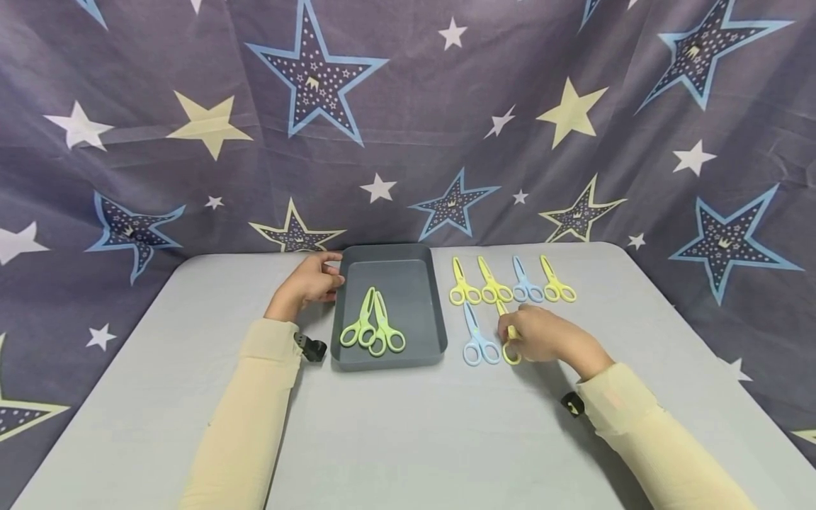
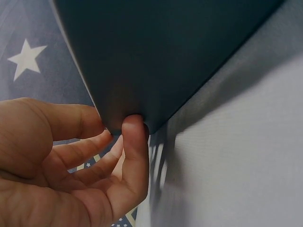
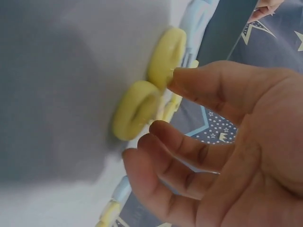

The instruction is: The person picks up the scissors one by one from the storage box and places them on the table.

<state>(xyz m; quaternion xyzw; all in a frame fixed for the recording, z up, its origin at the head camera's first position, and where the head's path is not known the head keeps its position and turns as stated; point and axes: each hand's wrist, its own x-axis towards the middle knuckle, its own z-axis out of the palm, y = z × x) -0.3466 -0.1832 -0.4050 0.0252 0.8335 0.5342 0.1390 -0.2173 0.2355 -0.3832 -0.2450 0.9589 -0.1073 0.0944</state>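
A shallow grey tray point(image 1: 389, 360) holds two pairs of yellow-green scissors point(image 1: 385, 326), crossing at the handles. My left hand point(image 1: 312, 278) grips the tray's far left corner. In the left wrist view its fingertips press the dark tray wall point(image 2: 156, 52) and meet its edge. Right of the tray, my right hand point(image 1: 538, 333) pinches a pair of yellow scissors point(image 1: 512, 353) near the pivot. Its yellow handle loops point(image 3: 135, 111) face the right wrist camera, with thumb and fingertips on either side just beyond. Light blue scissors point(image 1: 481, 351) lie just left of it.
Behind the right hand, several scissors lie in a row: yellow point(image 1: 462, 292), yellow point(image 1: 495, 290), blue point(image 1: 528, 290) and yellow point(image 1: 559, 289). All rest on a pale grey table point(image 1: 408, 439). A star-patterned cloth point(image 1: 408, 106) hangs along the table's back edge.
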